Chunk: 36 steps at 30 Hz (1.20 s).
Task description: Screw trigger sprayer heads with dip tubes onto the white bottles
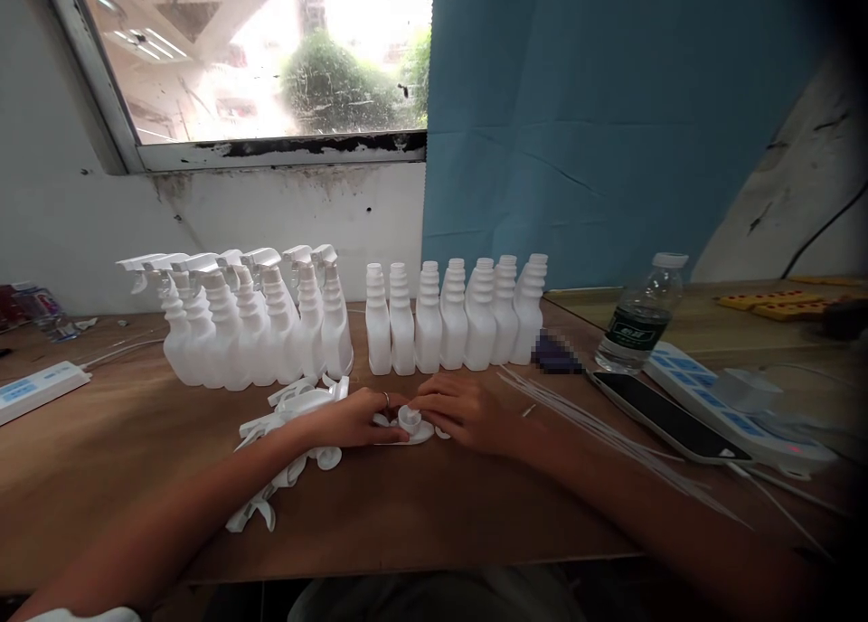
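Between my hands, low over the table, is a white plastic piece that looks like a spray head (410,420), its round collar facing up toward me. My left hand (356,418), a ring on one finger, grips it from the left with thumb and fingers. From the right, the bent fingers of my right hand (467,414) close on its collar; the fingertips are partly hidden. A pile of loose white trigger spray heads (291,423) lies beside and under my left forearm. Behind my hands stand several open white bottles (429,324) in a row.
At the back left stand several white bottles with spray heads fitted (223,324). Thin white tubes (589,423) lie right of my right hand. Further right are a phone (671,414), a power strip (739,414) and a water bottle (637,319). Another power strip (41,390) lies left.
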Each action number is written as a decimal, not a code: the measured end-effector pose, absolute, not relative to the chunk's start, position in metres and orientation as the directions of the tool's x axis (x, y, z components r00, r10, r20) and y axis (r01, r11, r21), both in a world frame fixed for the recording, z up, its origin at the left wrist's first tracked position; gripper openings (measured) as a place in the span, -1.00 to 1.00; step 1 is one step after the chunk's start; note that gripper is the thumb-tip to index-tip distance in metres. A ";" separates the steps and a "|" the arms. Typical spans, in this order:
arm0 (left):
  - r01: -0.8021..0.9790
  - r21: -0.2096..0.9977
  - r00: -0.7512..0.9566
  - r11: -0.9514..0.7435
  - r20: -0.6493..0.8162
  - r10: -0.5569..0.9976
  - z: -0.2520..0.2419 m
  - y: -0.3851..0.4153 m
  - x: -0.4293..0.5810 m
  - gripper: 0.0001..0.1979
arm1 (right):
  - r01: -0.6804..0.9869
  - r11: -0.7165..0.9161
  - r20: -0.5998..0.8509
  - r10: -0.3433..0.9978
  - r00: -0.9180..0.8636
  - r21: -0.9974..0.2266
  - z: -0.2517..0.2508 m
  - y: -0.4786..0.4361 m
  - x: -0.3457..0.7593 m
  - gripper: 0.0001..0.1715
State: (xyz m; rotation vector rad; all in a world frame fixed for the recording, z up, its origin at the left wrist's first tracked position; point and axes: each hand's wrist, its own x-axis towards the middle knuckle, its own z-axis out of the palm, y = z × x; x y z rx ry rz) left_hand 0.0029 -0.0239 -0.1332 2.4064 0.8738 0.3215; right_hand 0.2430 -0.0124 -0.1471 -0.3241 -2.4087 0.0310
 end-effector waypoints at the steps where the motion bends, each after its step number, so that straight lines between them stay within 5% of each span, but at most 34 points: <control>1: 0.520 0.570 0.760 -0.636 0.032 0.649 -0.134 -0.023 0.003 -0.68 | 0.211 0.972 0.618 0.231 -0.751 -0.107 -0.148 -0.013 0.242 -0.73; 6: 0.452 0.673 0.744 -0.586 0.078 0.663 -0.138 -0.025 0.005 -0.62 | 0.184 0.954 0.506 0.282 -0.815 -0.235 -0.147 -0.015 0.247 -0.72; 10: 0.466 0.607 0.720 -0.644 0.162 0.674 -0.137 -0.028 0.004 -0.70 | 0.224 0.923 0.461 0.355 -0.814 -0.314 -0.148 -0.013 0.249 -0.79; 20: 0.431 0.468 0.797 -0.771 0.204 0.569 -0.139 -0.021 0.001 -0.77 | 0.166 0.930 0.482 0.316 -0.817 -0.328 -0.155 -0.007 0.246 -0.83; 36: 0.384 0.472 0.811 -0.793 0.238 0.534 -0.141 -0.021 0.001 -0.81 | 0.110 0.978 0.551 0.189 -0.813 -0.175 -0.156 -0.005 0.244 -0.75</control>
